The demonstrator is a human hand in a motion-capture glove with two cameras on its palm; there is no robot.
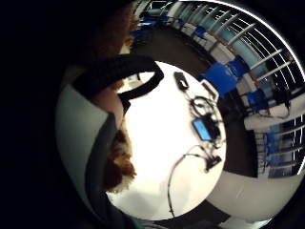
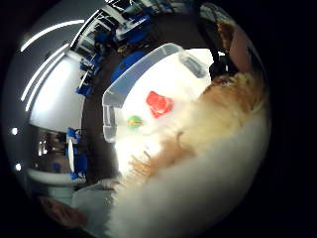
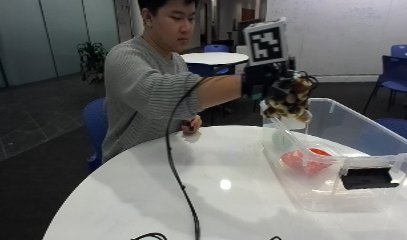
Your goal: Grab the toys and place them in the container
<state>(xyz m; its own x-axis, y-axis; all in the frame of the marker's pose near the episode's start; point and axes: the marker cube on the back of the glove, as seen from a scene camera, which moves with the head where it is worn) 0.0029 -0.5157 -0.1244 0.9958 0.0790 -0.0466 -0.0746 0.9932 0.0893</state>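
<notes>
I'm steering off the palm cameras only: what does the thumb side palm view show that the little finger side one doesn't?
Thumb side only: the clear container, with a red toy and a green ball inside it. Little finger side only: the white table with its cables and devices. Both show the brown-and-white plush toy right against the right hand.

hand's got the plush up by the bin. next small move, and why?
Probably carry it a little further over the clear container, then lower and let go. The gloved right hand holds the brown-and-white plush toy in the air at the container's near rim, not clearly over the middle. A red toy already lies inside, and the thumb-side palm view shows open floor beside it.
</notes>
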